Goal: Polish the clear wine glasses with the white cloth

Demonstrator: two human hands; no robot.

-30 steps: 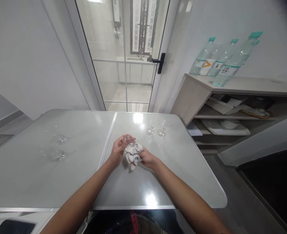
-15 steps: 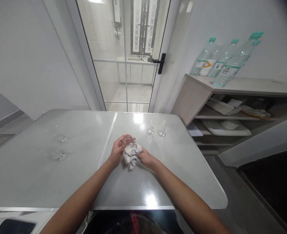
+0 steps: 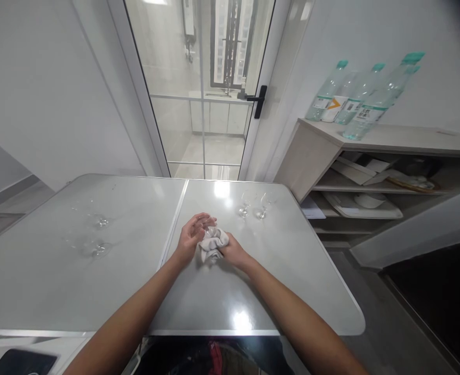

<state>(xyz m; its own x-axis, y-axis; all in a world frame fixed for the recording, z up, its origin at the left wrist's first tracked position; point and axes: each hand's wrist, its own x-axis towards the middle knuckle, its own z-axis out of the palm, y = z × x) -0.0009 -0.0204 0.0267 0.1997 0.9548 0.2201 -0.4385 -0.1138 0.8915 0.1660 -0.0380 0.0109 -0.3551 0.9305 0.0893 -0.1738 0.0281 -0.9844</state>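
Over the middle of the table, my left hand (image 3: 190,237) is curled around a clear stemmed glass (image 3: 208,224), mostly hidden by fingers and cloth. A crumpled white cloth (image 3: 214,240) is bunched against the glass, and my right hand (image 3: 235,252) grips it from the right side. Beyond my right hand, two clear stemmed glasses, a left one (image 3: 243,211) and a right one (image 3: 260,212), stand near the far edge. To the left are two more, a farther glass (image 3: 102,222) and a nearer glass (image 3: 99,250), their see-through outlines faint.
The glossy grey table (image 3: 136,291) has a metal seam left of my hands. A shelf unit (image 3: 315,156) at the right bears several plastic bottles (image 3: 364,117). Behind the table is a glass door (image 3: 183,130). A dark flat object (image 3: 24,362) lies at bottom left.
The cloth has shifted slightly and its hanging end is drawn up a little. Both hands stay in nearly the same place around the glass and cloth.
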